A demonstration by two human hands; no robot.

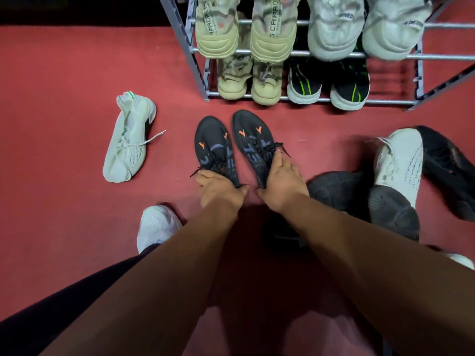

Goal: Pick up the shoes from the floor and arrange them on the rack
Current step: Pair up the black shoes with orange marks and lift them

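Two black shoes with orange marks point toward the rack. My left hand (218, 190) grips the heel of the left black shoe (212, 143). My right hand (282, 182) grips the heel of the right black shoe (253, 140). Both shoes are just in front of the grey metal rack (334, 55), over the red floor. The rack holds beige shoes (272, 34) and white shoes (334, 29) on an upper tier. Lower down stand more beige shoes (232, 80) and black shoes with green stripes (304, 84).
A pale green shoe (128, 140) lies on its side on the floor at left. A white shoe (401, 160) and several dark shoes (393, 214) are piled at right. A white shoe (155, 226) sits at the lower left by my leg.
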